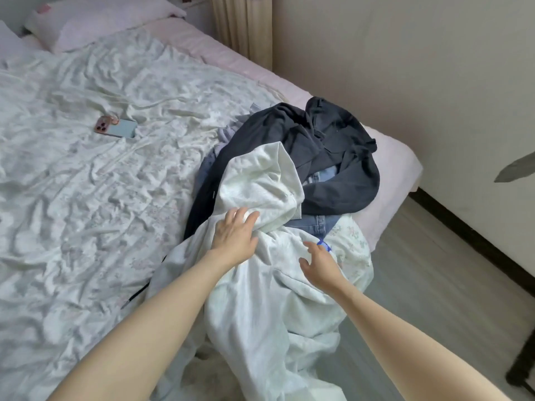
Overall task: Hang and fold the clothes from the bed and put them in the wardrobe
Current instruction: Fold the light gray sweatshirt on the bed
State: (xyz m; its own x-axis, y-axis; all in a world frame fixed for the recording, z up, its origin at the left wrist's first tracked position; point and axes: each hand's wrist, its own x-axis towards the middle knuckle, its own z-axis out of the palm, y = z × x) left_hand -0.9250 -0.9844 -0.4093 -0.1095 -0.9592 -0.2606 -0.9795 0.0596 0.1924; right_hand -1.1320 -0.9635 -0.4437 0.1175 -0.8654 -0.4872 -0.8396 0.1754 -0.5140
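Note:
A pile of clothes lies at the bed's near right corner. On top is a white hooded garment (pixel 260 180) that trails toward me over the bed edge. Behind it sits a dark navy sweatshirt (pixel 324 140), with blue jeans (pixel 321 221) partly showing beneath. My left hand (pixel 234 235) rests on the white garment with fingers spread and straight. My right hand (pixel 318 264) hovers just above the white fabric, fingers loosely spread, next to a small blue mark (pixel 324 244). Neither hand grips anything.
The bed (pixel 86 183) has a rumpled white floral cover. A phone (pixel 115 127) lies on it to the left. A pink pillow (pixel 95 18) is at the head. A wall (pixel 419 68) and grey floor (pixel 434 285) lie to the right; a dark furniture leg (pixel 521 369) stands at far right.

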